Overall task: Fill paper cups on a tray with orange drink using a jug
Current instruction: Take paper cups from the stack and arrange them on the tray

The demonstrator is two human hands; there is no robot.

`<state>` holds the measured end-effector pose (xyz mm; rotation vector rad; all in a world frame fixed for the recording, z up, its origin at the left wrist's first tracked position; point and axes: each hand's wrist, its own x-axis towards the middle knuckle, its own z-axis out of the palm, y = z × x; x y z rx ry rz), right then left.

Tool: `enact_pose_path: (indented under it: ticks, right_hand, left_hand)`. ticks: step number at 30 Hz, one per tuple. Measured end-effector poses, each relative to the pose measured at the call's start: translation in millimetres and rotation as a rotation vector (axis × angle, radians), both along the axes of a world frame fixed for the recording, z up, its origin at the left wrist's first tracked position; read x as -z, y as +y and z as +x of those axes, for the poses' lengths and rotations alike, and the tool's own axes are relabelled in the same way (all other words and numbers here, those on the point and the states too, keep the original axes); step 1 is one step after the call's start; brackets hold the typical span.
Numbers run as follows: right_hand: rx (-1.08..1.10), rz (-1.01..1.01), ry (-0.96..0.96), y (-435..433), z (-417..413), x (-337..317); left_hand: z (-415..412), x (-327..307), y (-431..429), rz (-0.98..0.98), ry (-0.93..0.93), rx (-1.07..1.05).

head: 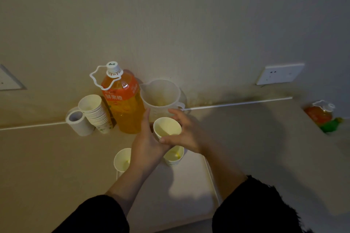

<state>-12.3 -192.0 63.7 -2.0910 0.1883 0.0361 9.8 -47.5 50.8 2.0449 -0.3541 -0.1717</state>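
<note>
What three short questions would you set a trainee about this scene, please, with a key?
1. True or false: the orange drink bottle has its cap on.
2. Fill in: the jug stands on the bottle's ___ side.
3. Which thing do the left hand and the right hand both touch? A the jug; B a paper cup; C the bottle.
Key: 1 true; 2 right; 3 B.
</note>
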Motion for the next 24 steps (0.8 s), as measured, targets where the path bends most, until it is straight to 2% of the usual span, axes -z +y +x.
enact_pose_path:
  ticks: [5,8,11,16,24]
  right_hand:
    - [0.165,0.006,-0.051,-14,-7,-3]
    - [0.376,-0.070,-0.167,-34,-15,4]
    - [0.471,-0.168,-0.072,-52,-21,25]
    - [0.332,-0.239,0.202,-54,-30,64]
    - [0.230,-0.294,0.302,-42,-40,98]
  left_hand:
    - [1,0,2,-0.032,0.023,0.066]
    - [3,2,13,-0.054,-0.042,-0.094]
    - [9,6,28,-0.056,-0.082,-0.235]
    - [10,9,39,-0.077,-0.059,-0.288]
    - [6,16,54,-0.056,-0.032,-0.393]
